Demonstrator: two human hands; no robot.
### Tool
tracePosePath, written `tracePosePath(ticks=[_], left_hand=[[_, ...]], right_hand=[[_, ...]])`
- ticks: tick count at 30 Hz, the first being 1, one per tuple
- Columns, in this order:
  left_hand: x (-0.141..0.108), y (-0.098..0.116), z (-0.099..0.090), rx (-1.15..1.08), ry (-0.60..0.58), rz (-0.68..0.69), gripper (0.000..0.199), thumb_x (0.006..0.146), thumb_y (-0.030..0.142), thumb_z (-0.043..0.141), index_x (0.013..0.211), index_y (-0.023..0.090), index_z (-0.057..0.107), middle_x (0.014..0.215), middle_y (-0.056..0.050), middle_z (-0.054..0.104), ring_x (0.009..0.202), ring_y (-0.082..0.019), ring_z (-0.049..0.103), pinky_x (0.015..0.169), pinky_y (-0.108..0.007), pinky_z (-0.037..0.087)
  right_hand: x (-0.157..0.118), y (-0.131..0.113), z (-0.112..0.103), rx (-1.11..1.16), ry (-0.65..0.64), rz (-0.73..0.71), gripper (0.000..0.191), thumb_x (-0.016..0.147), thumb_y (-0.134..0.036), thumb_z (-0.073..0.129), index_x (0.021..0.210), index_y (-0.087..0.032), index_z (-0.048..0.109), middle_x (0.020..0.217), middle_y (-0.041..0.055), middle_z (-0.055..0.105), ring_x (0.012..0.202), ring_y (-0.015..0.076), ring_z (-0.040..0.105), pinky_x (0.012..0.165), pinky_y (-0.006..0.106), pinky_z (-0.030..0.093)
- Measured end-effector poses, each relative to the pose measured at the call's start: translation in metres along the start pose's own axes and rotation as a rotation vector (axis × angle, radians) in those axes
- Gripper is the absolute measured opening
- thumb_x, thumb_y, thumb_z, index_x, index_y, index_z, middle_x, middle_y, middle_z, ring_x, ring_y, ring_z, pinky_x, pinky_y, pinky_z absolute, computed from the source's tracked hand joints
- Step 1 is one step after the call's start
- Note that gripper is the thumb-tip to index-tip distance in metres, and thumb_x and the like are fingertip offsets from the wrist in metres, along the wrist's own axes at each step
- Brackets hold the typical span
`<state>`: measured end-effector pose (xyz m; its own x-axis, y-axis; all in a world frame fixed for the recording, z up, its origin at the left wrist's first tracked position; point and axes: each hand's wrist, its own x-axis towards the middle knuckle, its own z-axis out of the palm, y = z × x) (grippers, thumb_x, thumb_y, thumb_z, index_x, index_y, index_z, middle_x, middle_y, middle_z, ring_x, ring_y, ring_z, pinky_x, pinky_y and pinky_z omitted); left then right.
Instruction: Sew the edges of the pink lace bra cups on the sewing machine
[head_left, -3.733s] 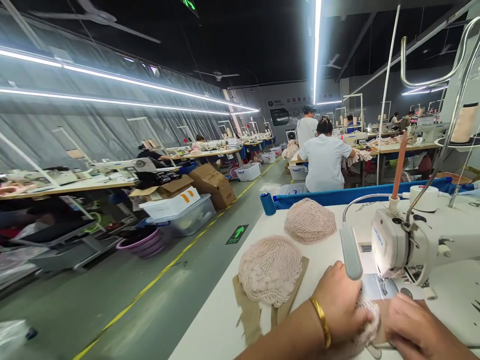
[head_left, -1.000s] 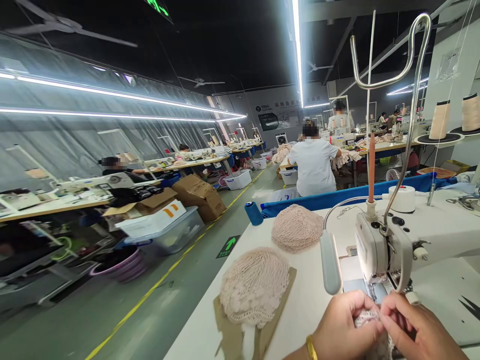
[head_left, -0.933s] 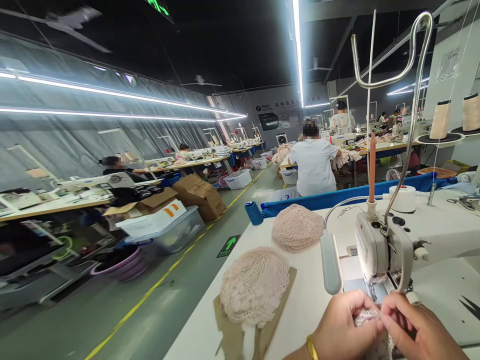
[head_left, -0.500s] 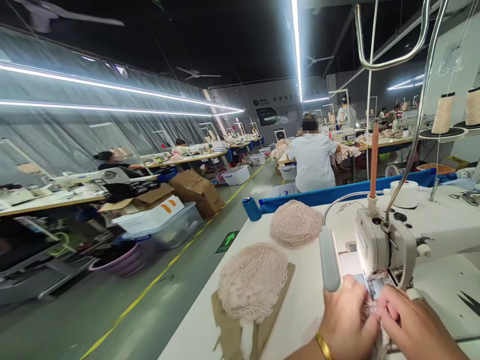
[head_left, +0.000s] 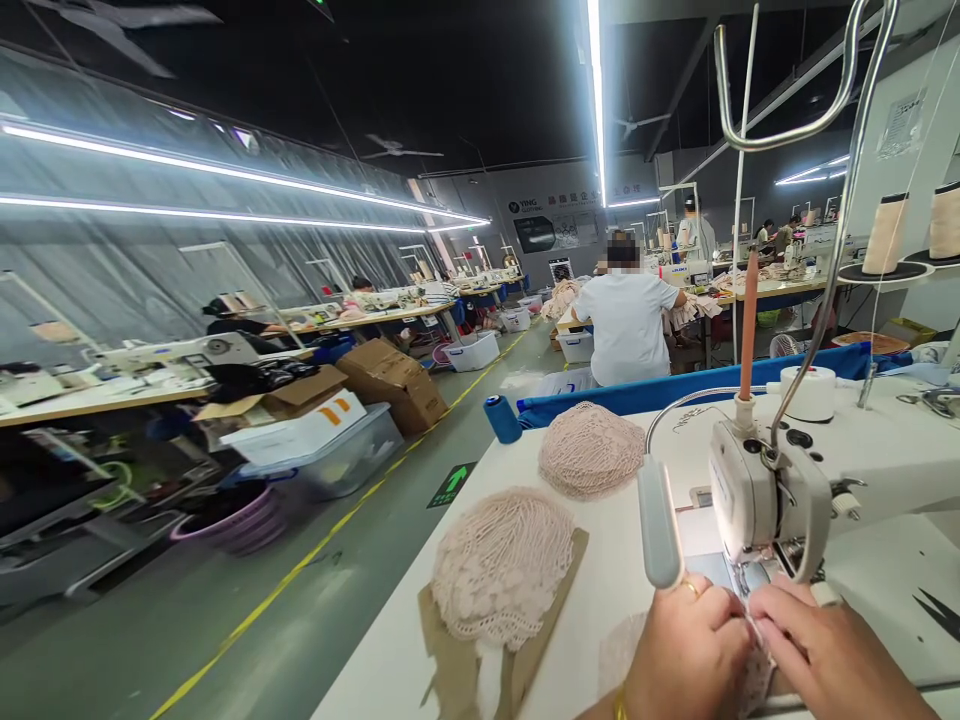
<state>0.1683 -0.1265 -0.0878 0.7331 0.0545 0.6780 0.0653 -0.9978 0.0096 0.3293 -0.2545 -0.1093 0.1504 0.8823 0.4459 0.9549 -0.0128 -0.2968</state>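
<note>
Just in front of the needle area of a white sewing machine [head_left: 757, 490], my left hand [head_left: 690, 640] is closed on pale pink lace fabric [head_left: 756, 675]. From the other side my right hand [head_left: 817, 640] pinches the same lace, its fingers close to the left ones. The lace runs down between both hands; its end under the presser foot is mostly hidden. To the left, one pile of pink lace pieces [head_left: 506, 565] rests on brown cardboard [head_left: 551, 610]. Behind it sits a second lace pile [head_left: 591, 450].
A blue thread cone [head_left: 502, 420] stands at the table's far left corner. Black scissors [head_left: 937, 612] lie at the right edge. A grey lamp [head_left: 660, 525] hangs left of the machine head. Beyond the blue cloth [head_left: 697, 388], a co-worker in white [head_left: 626, 325] sits facing away.
My left hand has drawn slightly down and left, its fingers curling tighter on the lace. My right hand has shifted a little, staying near the needle area.
</note>
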Motion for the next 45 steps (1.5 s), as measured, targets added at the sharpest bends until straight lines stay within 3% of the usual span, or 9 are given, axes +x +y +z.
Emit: tracePosePath(ticks=[5, 12, 16, 23, 31, 37, 40, 43, 45], left_hand=[[0.002, -0.001, -0.008, -0.064, -0.139, -0.045, 0.013, 0.096, 0.022, 0.062, 0.085, 0.024, 0.069, 0.085, -0.003, 0.078, 0.072, -0.019, 0.064, 0.071, -0.036, 0.045], [0.005, -0.004, -0.009, -0.063, -0.155, -0.056, 0.013, 0.099, 0.023, 0.061, 0.09, 0.023, 0.071, 0.087, -0.004, 0.079, 0.075, -0.02, 0.066, 0.072, -0.035, 0.044], [0.006, -0.003, -0.008, -0.033, -0.119, -0.075, 0.013, 0.097, 0.02, 0.063, 0.085, 0.021, 0.069, 0.084, -0.003, 0.078, 0.073, -0.02, 0.065, 0.074, -0.035, 0.044], [0.012, 0.0, -0.011, -0.002, -0.115, -0.094, 0.016, 0.093, 0.018, 0.062, 0.077, 0.021, 0.064, 0.081, -0.003, 0.076, 0.07, -0.019, 0.063, 0.074, -0.038, 0.044], [0.016, 0.002, -0.013, -0.012, -0.094, -0.095, 0.016, 0.091, 0.015, 0.06, 0.076, 0.021, 0.062, 0.078, -0.002, 0.074, 0.069, -0.019, 0.063, 0.077, -0.039, 0.044], [0.015, 0.0, -0.012, -0.011, -0.109, -0.092, 0.012, 0.091, 0.014, 0.06, 0.081, 0.021, 0.064, 0.084, -0.003, 0.075, 0.073, -0.019, 0.065, 0.079, -0.039, 0.044], [0.01, -0.003, -0.014, -0.044, -0.174, -0.101, 0.01, 0.088, 0.025, 0.071, 0.081, 0.02, 0.065, 0.089, -0.004, 0.075, 0.077, -0.022, 0.066, 0.08, -0.04, 0.043], [0.001, -0.002, -0.018, -0.051, -0.252, -0.117, 0.033, 0.083, 0.049, 0.083, 0.079, 0.021, 0.065, 0.093, -0.004, 0.074, 0.08, -0.023, 0.065, 0.081, -0.041, 0.041], [-0.007, 0.0, -0.017, -0.019, -0.261, -0.122, 0.031, 0.089, 0.045, 0.081, 0.079, 0.021, 0.063, 0.096, -0.002, 0.073, 0.083, -0.021, 0.064, 0.082, -0.04, 0.038]], right_hand=[[-0.002, 0.02, -0.014, -0.043, 0.01, -0.191, 0.029, 0.102, -0.019, 0.046, 0.1, -0.03, 0.072, 0.094, 0.0035, 0.078, 0.073, 0.0214, 0.073, 0.061, 0.029, 0.052], [0.0, 0.026, -0.02, -0.237, 0.054, -0.365, 0.034, 0.096, -0.015, 0.049, 0.117, -0.028, 0.072, 0.101, 0.0068, 0.082, 0.072, 0.0224, 0.077, 0.064, 0.03, 0.059], [0.004, 0.025, -0.022, -0.321, 0.038, -0.369, 0.037, 0.099, -0.018, 0.049, 0.126, -0.028, 0.072, 0.106, 0.0082, 0.084, 0.081, 0.0238, 0.081, 0.069, 0.031, 0.063], [0.003, 0.025, -0.022, -0.311, 0.038, -0.311, 0.038, 0.097, -0.017, 0.05, 0.125, -0.028, 0.073, 0.112, 0.0078, 0.084, 0.09, 0.0218, 0.083, 0.074, 0.029, 0.066], [0.01, 0.016, -0.026, -0.338, 0.149, -0.402, 0.041, 0.094, -0.01, 0.041, 0.112, -0.022, 0.076, 0.093, 0.007, 0.087, 0.085, 0.0257, 0.085, 0.064, 0.029, 0.066], [0.017, 0.011, -0.03, -0.35, 0.145, -0.382, 0.044, 0.093, -0.009, 0.04, 0.115, -0.02, 0.076, 0.095, 0.0086, 0.086, 0.084, 0.0224, 0.085, 0.066, 0.025, 0.067], [0.016, 0.01, -0.032, -0.347, 0.165, -0.357, 0.043, 0.09, -0.011, 0.043, 0.116, -0.022, 0.076, 0.092, 0.0087, 0.086, 0.074, 0.0222, 0.084, 0.058, 0.026, 0.065], [0.01, 0.014, -0.03, -0.307, 0.136, -0.366, 0.044, 0.091, -0.013, 0.048, 0.126, -0.023, 0.072, 0.097, 0.0087, 0.085, 0.073, 0.0216, 0.082, 0.059, 0.026, 0.063], [0.005, 0.018, -0.027, -0.274, 0.11, -0.404, 0.045, 0.09, -0.012, 0.049, 0.128, -0.025, 0.07, 0.101, 0.0078, 0.083, 0.071, 0.0204, 0.079, 0.06, 0.027, 0.061]])
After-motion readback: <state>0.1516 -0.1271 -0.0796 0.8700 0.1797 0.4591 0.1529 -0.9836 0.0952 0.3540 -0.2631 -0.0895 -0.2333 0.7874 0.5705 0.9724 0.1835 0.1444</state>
